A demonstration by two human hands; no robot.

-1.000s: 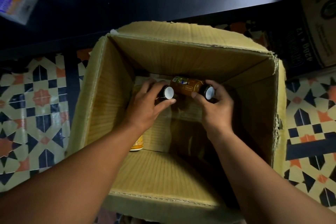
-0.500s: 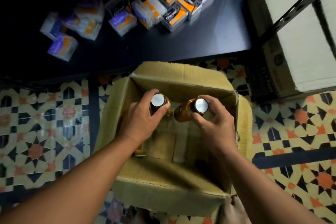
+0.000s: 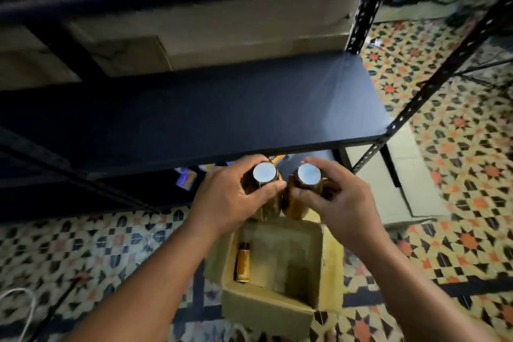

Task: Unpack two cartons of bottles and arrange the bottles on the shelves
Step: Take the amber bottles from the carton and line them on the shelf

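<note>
My left hand [image 3: 230, 197] grips an amber bottle with a silver cap [image 3: 265, 172] near its top. My right hand [image 3: 337, 200] grips a second amber bottle [image 3: 308, 174] the same way. Both bottles are upright, side by side, raised above the open cardboard carton [image 3: 277, 308] on the floor and just in front of the edge of a dark shelf board [image 3: 211, 114]. One more amber bottle [image 3: 243, 261] lies on its side in the carton's left corner.
A perforated black shelf post [image 3: 410, 108] runs diagonally at the right. Small boxes [image 3: 187, 178] sit on the lower shelf under the board. A pale carton [image 3: 399, 180] stands at the right on the patterned tile floor. White cable [image 3: 25, 311] lies bottom left.
Both hands have lifted the two bottles out of the carton and up to the level of the middle shelf. The view has tilted up from the carton to the shelf.
</note>
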